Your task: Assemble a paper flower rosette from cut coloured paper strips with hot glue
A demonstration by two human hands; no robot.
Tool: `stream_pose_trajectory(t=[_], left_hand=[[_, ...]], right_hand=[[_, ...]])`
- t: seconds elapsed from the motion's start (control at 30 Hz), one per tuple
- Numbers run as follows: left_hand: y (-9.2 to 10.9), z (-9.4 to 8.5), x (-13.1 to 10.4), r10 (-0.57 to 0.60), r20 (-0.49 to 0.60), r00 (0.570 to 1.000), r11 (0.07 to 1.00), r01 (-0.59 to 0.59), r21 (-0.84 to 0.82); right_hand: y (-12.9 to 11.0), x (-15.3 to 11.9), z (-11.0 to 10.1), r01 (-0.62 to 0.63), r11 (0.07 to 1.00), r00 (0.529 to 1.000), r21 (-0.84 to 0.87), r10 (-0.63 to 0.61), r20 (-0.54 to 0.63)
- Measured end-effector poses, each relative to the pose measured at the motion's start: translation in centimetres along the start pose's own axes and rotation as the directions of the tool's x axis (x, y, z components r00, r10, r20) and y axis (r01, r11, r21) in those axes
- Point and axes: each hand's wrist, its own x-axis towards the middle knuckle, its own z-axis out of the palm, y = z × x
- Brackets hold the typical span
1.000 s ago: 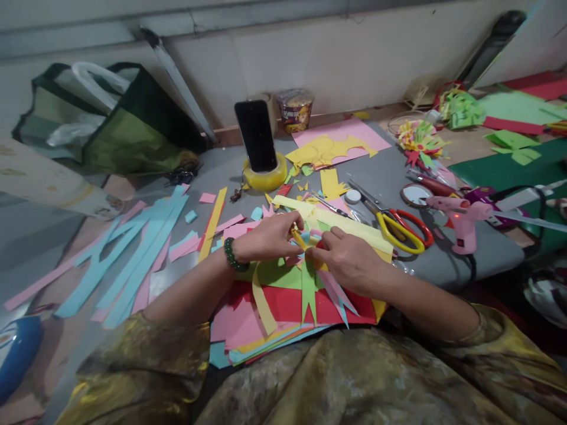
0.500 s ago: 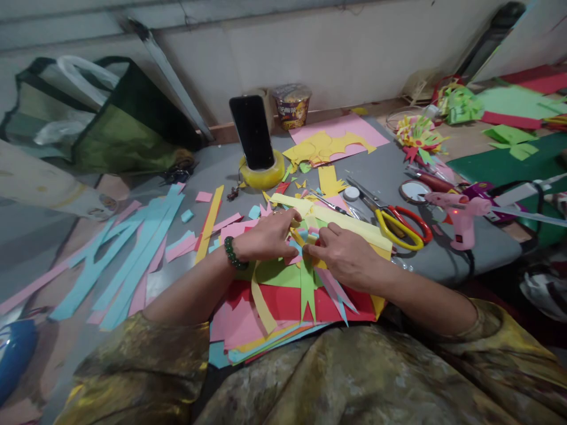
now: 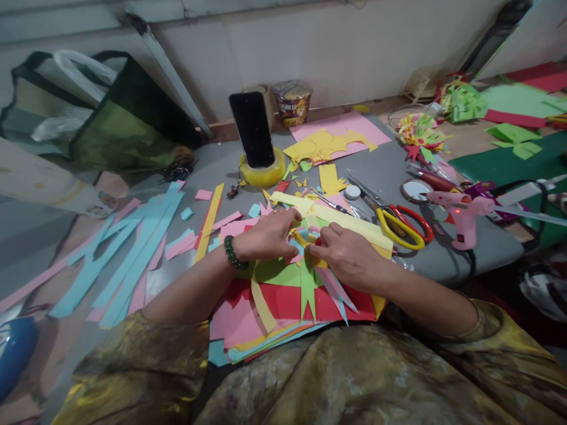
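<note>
A small ornament of coloured paper strips [image 3: 307,289], with notched green, pink and blue tails, lies on a stack of coloured paper [image 3: 274,304] in front of me. My left hand [image 3: 271,235], wearing a green bead bracelet, curls around its left side, thumb and fingers on the paper. From the right, my right hand [image 3: 348,251] has thumb and forefinger pinched on a yellow paper strip [image 3: 300,239] at the ornament's middle. Its fingertips partly cover the strip. A pale yellow strip [image 3: 262,301] hangs below my left hand.
Scissors [image 3: 401,230] with yellow and red handles and a pink glue gun [image 3: 463,215] lie to the right. A phone [image 3: 251,130] leans upright on a tape roll [image 3: 264,171]. Blue strips [image 3: 142,254] spread at left; a noodle cup [image 3: 292,105] stands behind.
Both hands stay almost in place at the ornament. The yellow strip at its middle has shifted slightly under my right fingertips.
</note>
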Motion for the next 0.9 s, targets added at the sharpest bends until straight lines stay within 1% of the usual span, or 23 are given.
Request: stream_pose_trajectory(t=[0.07, 0.23, 0.37, 0.5, 0.67, 0.8, 0.9], left_hand=[[0.0, 0.0, 0.0, 0.007, -0.005, 1.000, 1.000, -0.007, 0.002], [-0.1, 0.1, 0.0, 0.011, -0.015, 1.000, 1.000, -0.011, 0.004], [-0.1, 0.1, 0.1, 0.012, -0.013, 1.000, 1.000, -0.012, 0.003], [-0.1, 0.1, 0.1, 0.012, -0.006, 1.000, 1.000, -0.012, 0.007], [0.0, 0.1, 0.0, 0.008, 0.004, 1.000, 1.000, -0.008, 0.016], [0.0, 0.1, 0.0, 0.013, 0.002, 1.000, 1.000, -0.013, 0.011], [-0.1, 0.2, 0.0, 0.018, -0.004, 1.000, 1.000, -0.018, 0.009]], right_hand=[[0.1, 0.0, 0.1, 0.013, 1.000, 1.000, 0.008, -0.013, -0.008], [0.5, 0.0, 0.8, 0.064, 0.997, 0.996, 0.034, -0.061, -0.072], [0.8, -0.1, 1.4, 0.095, 0.995, 0.982, 0.040, -0.086, -0.171], [0.9, -0.2, 1.7, 0.101, 0.995, 0.958, 0.009, -0.095, -0.271], [1.0, -0.2, 1.4, 0.146, 0.989, 0.901, 0.032, -0.119, -0.417], [0.9, -0.2, 1.4, 0.219, 0.973, 0.890, 0.069, -0.170, -0.424], [0.7, -0.1, 1.8, 0.248, 0.962, 0.907, 0.114, -0.189, -0.376]])
